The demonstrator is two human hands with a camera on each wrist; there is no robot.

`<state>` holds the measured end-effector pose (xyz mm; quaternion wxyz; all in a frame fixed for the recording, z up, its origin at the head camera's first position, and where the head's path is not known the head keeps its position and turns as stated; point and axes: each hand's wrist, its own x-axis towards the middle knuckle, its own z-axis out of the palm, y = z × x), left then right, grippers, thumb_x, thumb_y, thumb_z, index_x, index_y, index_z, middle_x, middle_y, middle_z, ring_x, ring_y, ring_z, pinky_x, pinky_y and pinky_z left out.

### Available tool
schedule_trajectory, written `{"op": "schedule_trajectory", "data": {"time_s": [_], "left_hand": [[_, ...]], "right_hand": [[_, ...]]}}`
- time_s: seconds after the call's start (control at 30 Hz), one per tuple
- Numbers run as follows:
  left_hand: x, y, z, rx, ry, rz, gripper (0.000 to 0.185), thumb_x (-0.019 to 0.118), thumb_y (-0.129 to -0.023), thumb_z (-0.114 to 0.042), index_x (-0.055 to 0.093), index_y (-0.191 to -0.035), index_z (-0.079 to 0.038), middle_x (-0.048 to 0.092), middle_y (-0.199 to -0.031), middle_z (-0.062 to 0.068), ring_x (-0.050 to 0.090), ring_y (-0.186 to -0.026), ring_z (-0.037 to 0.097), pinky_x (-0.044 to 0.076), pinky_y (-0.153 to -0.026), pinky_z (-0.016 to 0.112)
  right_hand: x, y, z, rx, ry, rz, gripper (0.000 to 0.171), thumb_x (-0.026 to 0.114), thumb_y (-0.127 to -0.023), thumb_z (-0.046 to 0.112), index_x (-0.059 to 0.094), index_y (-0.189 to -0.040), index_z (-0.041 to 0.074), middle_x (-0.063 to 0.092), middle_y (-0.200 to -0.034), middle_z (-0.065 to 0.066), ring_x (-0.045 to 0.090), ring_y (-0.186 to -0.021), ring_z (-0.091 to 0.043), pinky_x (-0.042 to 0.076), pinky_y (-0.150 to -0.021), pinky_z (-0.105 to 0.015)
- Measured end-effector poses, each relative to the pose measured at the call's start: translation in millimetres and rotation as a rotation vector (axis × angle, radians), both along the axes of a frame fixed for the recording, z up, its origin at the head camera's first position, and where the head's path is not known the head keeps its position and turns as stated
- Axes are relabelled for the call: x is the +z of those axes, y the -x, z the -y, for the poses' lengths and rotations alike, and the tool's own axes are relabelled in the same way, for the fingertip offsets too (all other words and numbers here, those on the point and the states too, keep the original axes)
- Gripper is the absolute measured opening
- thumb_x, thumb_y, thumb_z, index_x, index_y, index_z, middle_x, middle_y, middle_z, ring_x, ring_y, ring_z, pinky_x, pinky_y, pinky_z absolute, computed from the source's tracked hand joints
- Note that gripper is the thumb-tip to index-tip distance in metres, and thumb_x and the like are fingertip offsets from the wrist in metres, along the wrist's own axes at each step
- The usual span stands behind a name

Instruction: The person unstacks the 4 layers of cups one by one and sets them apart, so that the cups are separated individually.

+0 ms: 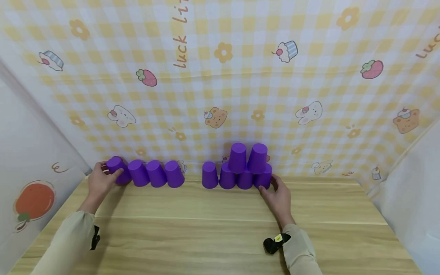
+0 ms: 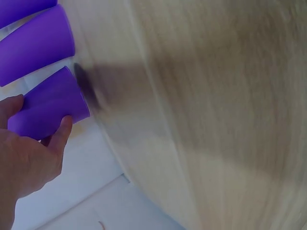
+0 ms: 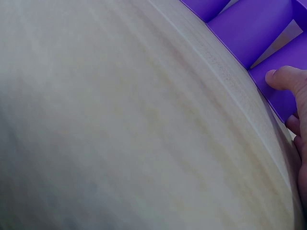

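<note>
In the head view my left hand (image 1: 99, 183) grips the leftmost purple cup (image 1: 118, 170), thumb on its near side and fingers around the far side. That cup is upside down and leans a little; a dark shadow lies beside its rim in the left wrist view, where the hand (image 2: 33, 158) holds the cup (image 2: 50, 105). My right hand (image 1: 279, 196) holds the rightmost bottom cup (image 1: 263, 177) of a stack, with its thumb (image 3: 283, 79) on the front. Two cups, one of them the upper right cup (image 1: 258, 158), stand on this bottom row.
Three upside-down cups, including a middle one (image 1: 156, 173), stand right of my left hand. A gap separates them from the stack's leftmost cup (image 1: 209, 175). Behind the wooden table (image 1: 192, 229) hangs a checked cloth (image 1: 220, 88), close to the cups.
</note>
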<state>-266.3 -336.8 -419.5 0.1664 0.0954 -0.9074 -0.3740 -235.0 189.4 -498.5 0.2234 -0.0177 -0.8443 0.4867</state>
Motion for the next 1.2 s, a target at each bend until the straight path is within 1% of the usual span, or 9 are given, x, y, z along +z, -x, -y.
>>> {"op": "schedule_trajectory", "data": {"time_s": [0.13,0.4,0.63,0.83,0.93,1.0,1.07,1.17,1.2], "left_hand": [[-3.6,-1.9,-4,-0.009,-0.018,0.008,0.063,0.058,-0.08,-0.025,0.028,-0.121,0.014,0.041,-0.111,0.035,0.045,-0.098,0.044,0.041,-0.079,0.048],[-8.4,-2.4,-4,-0.03,-0.025,0.03,0.065,0.057,-0.081,-0.027,0.027,-0.122,0.013,0.04,-0.112,0.035,0.044,-0.099,0.044,0.041,-0.079,0.048],[-13.8,-3.7,-2,-0.086,-0.013,0.003,0.063,0.057,-0.081,-0.025,0.027,-0.12,0.014,0.04,-0.109,0.036,0.044,-0.096,0.046,0.041,-0.077,0.049],[-6.6,-6.9,6,-0.134,0.035,0.048,0.067,0.056,-0.082,-0.023,0.019,-0.124,0.015,0.036,-0.111,0.038,0.041,-0.097,0.048,0.04,-0.077,0.052],[1.1,-7.3,10,-0.171,0.031,0.043,0.067,0.053,-0.081,-0.015,0.013,-0.127,0.014,0.034,-0.113,0.04,0.038,-0.1,0.049,0.037,-0.078,0.054],[6.7,-6.2,10,-0.134,0.028,-0.013,0.06,0.05,-0.079,-0.007,0.019,-0.128,0.01,0.038,-0.115,0.035,0.039,-0.101,0.044,0.04,-0.079,0.044],[13.0,-4.7,6,-0.047,0.006,-0.114,0.052,0.046,-0.076,0.0,0.031,-0.125,0.006,0.046,-0.113,0.026,0.044,-0.099,0.034,0.04,-0.076,0.03],[22.8,-1.6,-3,0.092,-0.064,-0.341,0.043,0.041,-0.071,0.008,0.049,-0.112,0.0,0.055,-0.1,0.009,0.047,-0.09,0.017,0.036,-0.066,0.014],[26.9,-0.8,-7,0.11,-0.098,-0.415,0.041,0.039,-0.071,0.009,0.052,-0.108,0.0,0.056,-0.096,0.007,0.048,-0.087,0.014,0.036,-0.066,0.012]], "right_hand": [[0.1,-1.1,0,-0.007,0.003,0.007,0.055,0.073,-0.067,0.019,0.05,-0.115,0.008,0.057,-0.106,-0.008,0.052,-0.098,-0.019,0.041,-0.086,-0.029],[2.5,-4.9,-1,-0.007,0.005,0.013,0.055,0.073,-0.067,0.018,0.05,-0.116,0.007,0.056,-0.106,-0.009,0.052,-0.099,-0.021,0.04,-0.087,-0.031],[0.6,-5.9,-2,-0.008,-0.002,0.018,0.055,0.073,-0.067,0.019,0.049,-0.116,0.008,0.056,-0.107,-0.008,0.052,-0.099,-0.02,0.041,-0.087,-0.03],[2.1,-3.8,3,0.005,0.002,0.014,0.055,0.073,-0.068,0.019,0.05,-0.116,0.007,0.056,-0.107,-0.009,0.052,-0.099,-0.021,0.041,-0.086,-0.031],[2.2,-2.6,5,0.013,-0.001,0.021,0.055,0.072,-0.068,0.02,0.049,-0.116,0.007,0.056,-0.108,-0.009,0.051,-0.1,-0.021,0.041,-0.087,-0.03],[2.0,-1.5,4,0.004,0.005,0.021,0.055,0.072,-0.068,0.02,0.049,-0.116,0.009,0.056,-0.108,-0.007,0.051,-0.101,-0.019,0.04,-0.087,-0.029],[1.9,-0.8,2,0.005,0.01,0.015,0.055,0.072,-0.068,0.02,0.049,-0.117,0.009,0.056,-0.109,-0.007,0.051,-0.101,-0.019,0.04,-0.088,-0.029],[2.0,-1.0,1,0.006,0.007,0.016,0.055,0.072,-0.068,0.02,0.049,-0.117,0.009,0.056,-0.109,-0.008,0.051,-0.101,-0.02,0.04,-0.088,-0.03],[2.1,-1.5,0,0.007,0.009,0.017,0.055,0.072,-0.068,0.02,0.049,-0.117,0.009,0.056,-0.108,-0.008,0.051,-0.101,-0.02,0.04,-0.088,-0.03]]}}
